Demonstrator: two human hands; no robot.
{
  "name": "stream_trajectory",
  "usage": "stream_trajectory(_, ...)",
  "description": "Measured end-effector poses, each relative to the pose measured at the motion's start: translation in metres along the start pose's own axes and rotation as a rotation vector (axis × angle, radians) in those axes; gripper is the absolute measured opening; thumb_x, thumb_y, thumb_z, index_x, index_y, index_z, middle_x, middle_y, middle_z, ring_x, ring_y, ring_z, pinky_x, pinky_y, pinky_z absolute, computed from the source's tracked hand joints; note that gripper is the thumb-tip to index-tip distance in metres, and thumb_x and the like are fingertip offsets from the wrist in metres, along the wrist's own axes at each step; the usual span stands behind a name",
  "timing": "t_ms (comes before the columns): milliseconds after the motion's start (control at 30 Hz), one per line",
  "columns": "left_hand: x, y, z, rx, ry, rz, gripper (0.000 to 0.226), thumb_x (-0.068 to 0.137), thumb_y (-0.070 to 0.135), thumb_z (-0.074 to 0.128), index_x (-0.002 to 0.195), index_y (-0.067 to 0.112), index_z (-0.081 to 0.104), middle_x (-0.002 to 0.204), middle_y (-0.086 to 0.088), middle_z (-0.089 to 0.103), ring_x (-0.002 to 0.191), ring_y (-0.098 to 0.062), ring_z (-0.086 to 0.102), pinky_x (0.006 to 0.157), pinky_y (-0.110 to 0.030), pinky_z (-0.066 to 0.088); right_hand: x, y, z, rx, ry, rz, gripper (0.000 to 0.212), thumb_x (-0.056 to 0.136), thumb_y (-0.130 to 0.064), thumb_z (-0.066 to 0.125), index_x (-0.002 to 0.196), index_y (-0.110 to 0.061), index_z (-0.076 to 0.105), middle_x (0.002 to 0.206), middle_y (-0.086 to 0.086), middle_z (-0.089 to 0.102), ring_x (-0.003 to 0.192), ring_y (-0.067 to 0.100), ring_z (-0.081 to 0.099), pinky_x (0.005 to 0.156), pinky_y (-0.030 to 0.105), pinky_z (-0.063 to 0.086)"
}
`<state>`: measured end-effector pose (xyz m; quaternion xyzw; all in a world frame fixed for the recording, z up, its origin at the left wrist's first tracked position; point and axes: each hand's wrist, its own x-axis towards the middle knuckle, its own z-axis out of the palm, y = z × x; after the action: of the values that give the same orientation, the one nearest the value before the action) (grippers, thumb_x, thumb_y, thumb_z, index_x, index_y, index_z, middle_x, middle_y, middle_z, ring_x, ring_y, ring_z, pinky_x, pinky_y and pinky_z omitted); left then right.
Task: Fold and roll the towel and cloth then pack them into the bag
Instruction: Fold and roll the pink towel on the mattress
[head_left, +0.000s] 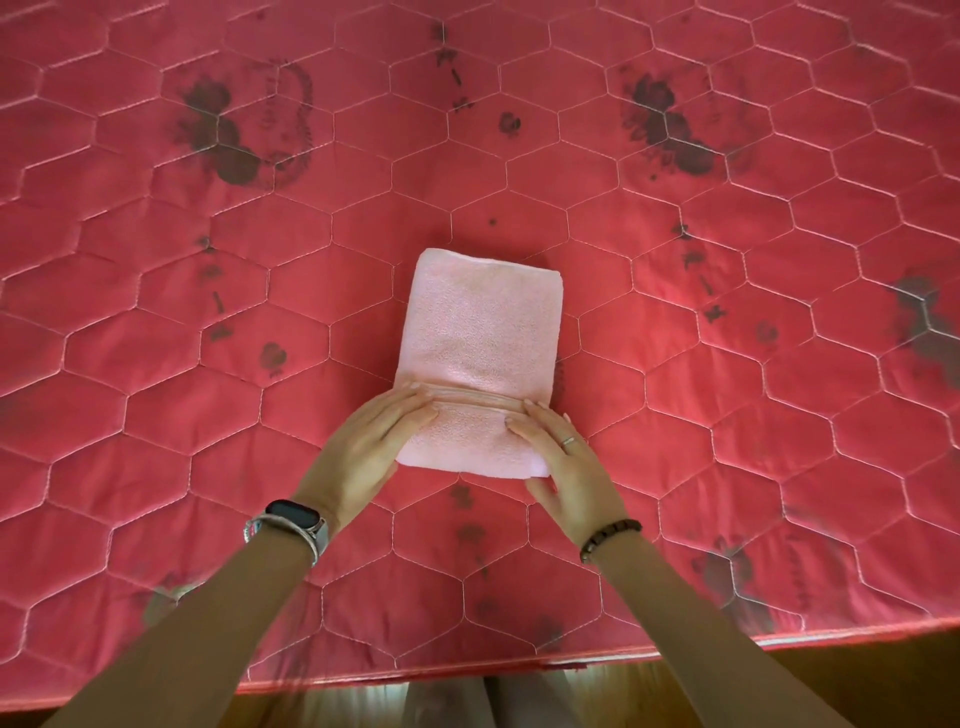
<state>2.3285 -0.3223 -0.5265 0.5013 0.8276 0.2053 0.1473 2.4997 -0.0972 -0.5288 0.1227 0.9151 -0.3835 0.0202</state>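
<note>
The left hand (363, 441) lies on the near-left corner of the pink towel (483, 332), at its 7 o'clock, fingers (410, 402) nearly straight and pressing flat on the first turned-over fold, gripping nothing; the towel is a narrow folded strip running from 6 to 12 o'clock on the red quilted mattress (156, 364), its near end just bulging into a roll; the right hand (566, 462) mirrors this at 5 o'clock, fingers laid lightly over the fold, thumb at the near edge. Terry like this looks light, soft and springy, likely to loosen; best held at both ends of the roll and pressed evenly. Neither cloth nor bag shows.
</note>
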Motion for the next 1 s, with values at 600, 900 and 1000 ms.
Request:
stream_trajectory(600, 0.006, 0.041, -0.018, -0.780, 0.084, -0.587, 0.036, 0.081, 0.026, 0.066, 0.116, 0.032, 0.057, 0.100, 0.018, 0.069, 0.091, 0.004, 0.064, 0.079, -0.009, 0.048, 0.014, -0.010, -0.026, 0.564, 0.116, 0.554, 0.022, 0.093, -0.028, 0.063, 0.111, -0.020, 0.052, 0.091, -0.009, 0.060, 0.071, -0.012, 0.055, 0.065, 0.005, 0.042)
stream_trajectory(900, -0.006, 0.053, 0.004, -0.622, 0.263, -0.524, 0.040, 0.097, 0.027, 0.059, 0.133, 0.038, 0.043, 0.121, 0.001, 0.054, 0.102, -0.005, 0.058, 0.084, -0.018, 0.050, 0.021, -0.016, -0.021, 0.436, 0.303, 0.594, 0.036, 0.084, -0.029, 0.072, 0.112, -0.028, 0.049, 0.102, -0.007, 0.058, 0.090, 0.006, 0.055, 0.067, 0.009, 0.043)
stream_trajectory(1000, -0.002, 0.056, 0.006, -0.270, 0.336, -0.312, 0.028, 0.097, 0.013, 0.052, 0.123, 0.017, 0.062, 0.130, 0.000, 0.053, 0.121, -0.014, 0.053, 0.102, -0.031, 0.043, 0.021, -0.014, -0.021, 0.172, 0.330, 0.292, 0.017, 0.086, -0.018, 0.066, 0.102, -0.023, 0.062, 0.106, -0.010, 0.056, 0.098, 0.008, 0.046, 0.078, 0.019, 0.040)
